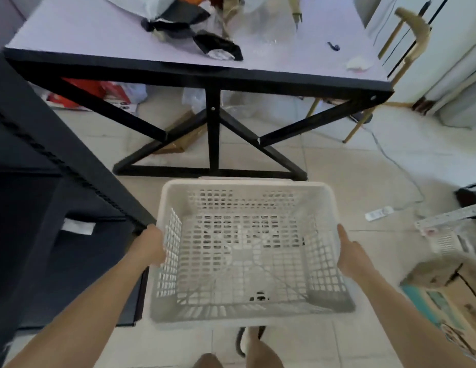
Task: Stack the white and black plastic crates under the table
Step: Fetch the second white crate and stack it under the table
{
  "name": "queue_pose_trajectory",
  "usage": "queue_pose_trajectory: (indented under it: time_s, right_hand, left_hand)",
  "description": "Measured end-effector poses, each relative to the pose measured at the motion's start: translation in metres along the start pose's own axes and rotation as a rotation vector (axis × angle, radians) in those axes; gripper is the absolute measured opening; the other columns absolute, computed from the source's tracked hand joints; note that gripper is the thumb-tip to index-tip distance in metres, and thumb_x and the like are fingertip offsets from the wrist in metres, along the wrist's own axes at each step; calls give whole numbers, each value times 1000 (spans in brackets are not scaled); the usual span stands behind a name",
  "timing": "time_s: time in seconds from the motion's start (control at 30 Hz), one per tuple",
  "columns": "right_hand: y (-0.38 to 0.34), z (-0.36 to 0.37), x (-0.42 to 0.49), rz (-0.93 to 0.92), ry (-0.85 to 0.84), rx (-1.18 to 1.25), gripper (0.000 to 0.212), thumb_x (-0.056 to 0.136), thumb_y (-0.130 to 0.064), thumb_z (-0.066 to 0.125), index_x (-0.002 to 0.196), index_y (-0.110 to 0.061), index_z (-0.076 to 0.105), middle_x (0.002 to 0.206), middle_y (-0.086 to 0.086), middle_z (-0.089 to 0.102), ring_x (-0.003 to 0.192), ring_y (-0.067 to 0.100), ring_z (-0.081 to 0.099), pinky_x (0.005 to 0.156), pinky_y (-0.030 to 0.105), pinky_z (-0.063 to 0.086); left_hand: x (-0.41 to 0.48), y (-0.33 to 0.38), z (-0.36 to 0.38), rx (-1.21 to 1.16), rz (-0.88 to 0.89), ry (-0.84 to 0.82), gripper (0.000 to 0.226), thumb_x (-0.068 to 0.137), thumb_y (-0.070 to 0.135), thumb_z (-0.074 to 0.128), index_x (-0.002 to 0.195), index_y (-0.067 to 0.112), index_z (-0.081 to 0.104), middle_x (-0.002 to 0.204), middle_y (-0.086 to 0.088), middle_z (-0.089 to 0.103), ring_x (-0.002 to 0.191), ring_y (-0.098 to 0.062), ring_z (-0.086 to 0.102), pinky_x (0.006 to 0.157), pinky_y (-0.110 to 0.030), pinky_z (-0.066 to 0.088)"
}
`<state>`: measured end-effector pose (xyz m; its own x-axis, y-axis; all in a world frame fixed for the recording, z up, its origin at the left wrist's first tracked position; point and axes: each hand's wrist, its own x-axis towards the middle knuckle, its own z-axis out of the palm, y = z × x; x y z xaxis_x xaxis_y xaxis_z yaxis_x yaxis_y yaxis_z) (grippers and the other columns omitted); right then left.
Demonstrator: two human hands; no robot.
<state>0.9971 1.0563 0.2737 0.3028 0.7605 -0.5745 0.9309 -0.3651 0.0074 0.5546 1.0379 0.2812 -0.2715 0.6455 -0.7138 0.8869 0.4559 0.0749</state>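
I hold a white plastic crate (247, 251) with latticed walls in front of me, above the tiled floor. My left hand (152, 247) grips its left wall and my right hand (351, 254) presses against its right wall. The crate is empty and its far rim sits just short of the black base bar of the table (210, 73). The table has a pale top and a black cross-braced frame. No black crate is in view.
A dark shelving unit (53, 197) stands close on my left. A power strip (379, 213) and its cable lie on the floor to the right, beyond cardboard boxes (449, 290) and a small white basket (446, 239). Bags and boxes lie under the table.
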Motion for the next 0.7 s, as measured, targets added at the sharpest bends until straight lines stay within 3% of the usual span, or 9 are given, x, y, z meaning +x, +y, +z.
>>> queue_pose_trajectory:
  time_s: [0.1, 0.2, 0.27, 0.3, 0.33, 0.4, 0.53, 0.7]
  right_hand:
    - [-17, -21, 56, -15, -7, 6, 93, 88, 6, 43, 151, -33, -12, 129, 29, 48, 63, 23, 48, 63, 34, 44]
    - [-33, -36, 101, -32, 7, 8, 91, 88, 8, 40, 152, -32, -10, 133, 31, 41, 74, 32, 55, 64, 36, 43]
    - [-44, -40, 131, -42, -4, 17, 93, 86, 10, 40, 152, -34, -9, 132, 31, 40, 77, 31, 51, 67, 36, 43]
    - [-50, -41, 145, -40, -14, 18, 94, 86, 10, 41, 151, -34, -9, 132, 31, 41, 78, 31, 50, 67, 36, 43]
    - [-56, -42, 158, -30, -26, 18, 95, 85, 11, 41, 151, -35, -10, 132, 31, 40, 78, 30, 50, 65, 35, 43]
    - [-67, -41, 180, -8, -47, 29, 97, 85, 12, 43, 151, -34, -11, 132, 30, 40, 75, 28, 50, 58, 33, 41]
    - [-80, -37, 210, 20, -82, 59, 97, 85, 10, 45, 152, -34, -9, 123, 27, 44, 80, 30, 49, 68, 36, 44]
    - [-89, -32, 217, 68, -76, 110, 101, 84, 10, 50, 151, -37, -10, 120, 25, 44, 73, 27, 49, 67, 37, 44]
  left_hand:
    - [47, 27, -18, -34, 8, 6, 42, 83, 2, 62, 120, -7, 44, 78, -8, 50, 68, -22, 54, 51, -31, 49]
    - [93, 49, -26, -17, 5, 3, 50, 83, 2, 64, 125, -14, 41, 69, -6, 44, 63, -21, 51, 48, -28, 41]
    - [124, 59, -30, -11, 6, -5, 56, 85, 5, 65, 130, -15, 38, 83, -12, 54, 75, -26, 58, 60, -32, 48]
    - [141, 64, -33, 2, 13, -10, 62, 86, 6, 65, 136, -13, 35, 102, -18, 58, 90, -30, 61, 70, -35, 52]
    - [157, 69, -35, 19, 13, -18, 69, 87, 8, 65, 143, -11, 28, 121, -22, 55, 106, -34, 59, 81, -37, 52]
    - [183, 76, -38, 44, 5, -20, 77, 87, 11, 65, 148, -8, 21, 140, -24, 45, 124, -37, 52, 98, -41, 49]
    - [220, 82, -37, 101, 4, -25, 79, 84, 16, 67, 146, -6, 23, 144, -24, 41, 129, -40, 46, 109, -54, 39]
    - [226, 92, -39, 165, -11, -42, 90, 92, 17, 59, 151, -9, -4, 153, -23, 27, 136, -38, 39, 111, -44, 39]
